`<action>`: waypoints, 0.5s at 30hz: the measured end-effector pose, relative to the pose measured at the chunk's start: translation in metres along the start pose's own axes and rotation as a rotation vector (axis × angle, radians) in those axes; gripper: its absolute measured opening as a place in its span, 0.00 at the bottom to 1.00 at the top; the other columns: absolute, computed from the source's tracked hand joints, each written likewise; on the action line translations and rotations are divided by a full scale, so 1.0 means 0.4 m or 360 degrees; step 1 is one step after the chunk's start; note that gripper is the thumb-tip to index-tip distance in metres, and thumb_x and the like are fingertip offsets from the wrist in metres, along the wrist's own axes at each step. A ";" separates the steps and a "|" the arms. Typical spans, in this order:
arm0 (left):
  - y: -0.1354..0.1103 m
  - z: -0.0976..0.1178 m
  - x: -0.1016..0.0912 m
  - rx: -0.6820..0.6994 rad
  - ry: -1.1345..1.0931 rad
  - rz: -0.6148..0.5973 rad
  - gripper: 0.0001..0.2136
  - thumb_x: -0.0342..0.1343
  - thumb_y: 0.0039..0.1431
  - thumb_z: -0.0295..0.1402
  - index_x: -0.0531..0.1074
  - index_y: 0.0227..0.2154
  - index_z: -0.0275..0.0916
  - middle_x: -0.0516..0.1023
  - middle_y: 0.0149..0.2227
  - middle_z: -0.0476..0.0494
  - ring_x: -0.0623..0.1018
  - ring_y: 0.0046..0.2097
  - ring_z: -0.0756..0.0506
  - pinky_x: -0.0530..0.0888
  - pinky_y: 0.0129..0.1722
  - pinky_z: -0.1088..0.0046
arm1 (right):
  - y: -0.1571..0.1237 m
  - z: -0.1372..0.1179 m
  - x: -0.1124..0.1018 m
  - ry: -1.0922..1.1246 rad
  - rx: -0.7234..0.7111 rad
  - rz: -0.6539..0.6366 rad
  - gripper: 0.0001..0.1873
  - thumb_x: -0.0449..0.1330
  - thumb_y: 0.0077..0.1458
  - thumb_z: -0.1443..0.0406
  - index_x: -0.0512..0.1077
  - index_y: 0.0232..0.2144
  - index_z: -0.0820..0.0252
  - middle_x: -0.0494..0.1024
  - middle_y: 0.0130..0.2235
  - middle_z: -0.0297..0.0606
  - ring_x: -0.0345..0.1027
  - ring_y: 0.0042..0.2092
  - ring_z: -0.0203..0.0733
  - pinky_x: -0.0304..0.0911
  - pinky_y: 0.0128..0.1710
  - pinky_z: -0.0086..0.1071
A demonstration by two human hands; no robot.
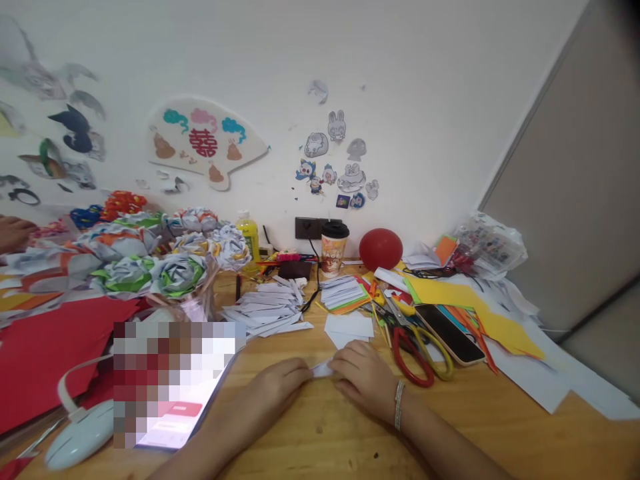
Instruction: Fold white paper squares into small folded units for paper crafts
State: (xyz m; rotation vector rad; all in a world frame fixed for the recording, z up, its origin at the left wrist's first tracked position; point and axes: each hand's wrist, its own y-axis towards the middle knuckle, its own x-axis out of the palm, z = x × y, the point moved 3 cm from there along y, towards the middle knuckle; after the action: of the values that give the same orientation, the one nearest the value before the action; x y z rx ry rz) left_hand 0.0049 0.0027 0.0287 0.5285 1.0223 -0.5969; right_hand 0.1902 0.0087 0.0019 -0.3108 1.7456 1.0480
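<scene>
My left hand (277, 387) and my right hand (364, 377) rest on the wooden table (330, 433), fingers pinched together on a small folded piece of white paper (323, 369) between them. A bracelet circles my right wrist. Just beyond the hands lie loose white paper sheets (350, 327) and a heap of folded white paper pieces (267, 308).
Red-handled scissors (413, 357) and a phone (447, 333) lie right of my hand, over yellow paper (480, 303). A tablet (173, 400) stands at left beside red paper (45, 353) and paper flowers (150, 257). A paper cup (333, 248), yellow bottle (249, 233) and red balloon (381, 249) stand by the wall.
</scene>
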 end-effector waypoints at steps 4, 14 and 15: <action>0.007 0.007 0.011 0.0083 0.0022 0.0011 0.13 0.43 0.57 0.22 0.71 0.34 0.40 0.75 0.40 0.47 0.73 0.42 0.47 0.70 0.43 0.74 | 0.001 0.004 0.009 -0.0067 -0.0101 0.0064 0.03 0.56 0.55 0.68 0.69 0.32 0.60 0.74 0.32 0.37 0.60 0.36 0.40 0.55 0.36 0.34; 0.004 0.020 -0.006 -0.0267 0.0012 0.0105 0.10 0.40 0.57 0.24 0.66 0.30 0.40 0.70 0.34 0.47 0.72 0.35 0.49 0.69 0.38 0.74 | -0.003 -0.009 0.026 -0.0195 -0.0076 0.0087 0.08 0.55 0.55 0.71 0.67 0.24 0.61 0.70 0.25 0.36 0.58 0.32 0.39 0.53 0.34 0.34; 0.005 0.023 -0.010 -0.0312 -0.0029 0.0097 0.10 0.40 0.57 0.25 0.66 0.29 0.40 0.70 0.33 0.47 0.72 0.35 0.48 0.69 0.38 0.74 | -0.002 -0.012 0.022 -0.0162 -0.0015 0.0077 0.07 0.56 0.54 0.70 0.67 0.24 0.61 0.70 0.26 0.36 0.58 0.33 0.40 0.53 0.35 0.34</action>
State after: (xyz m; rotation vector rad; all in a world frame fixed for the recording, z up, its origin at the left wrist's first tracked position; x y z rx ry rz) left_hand 0.0105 -0.0011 0.0367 0.3794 1.0313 -0.4409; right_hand 0.1837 0.0068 -0.0057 -0.2187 1.6644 1.0886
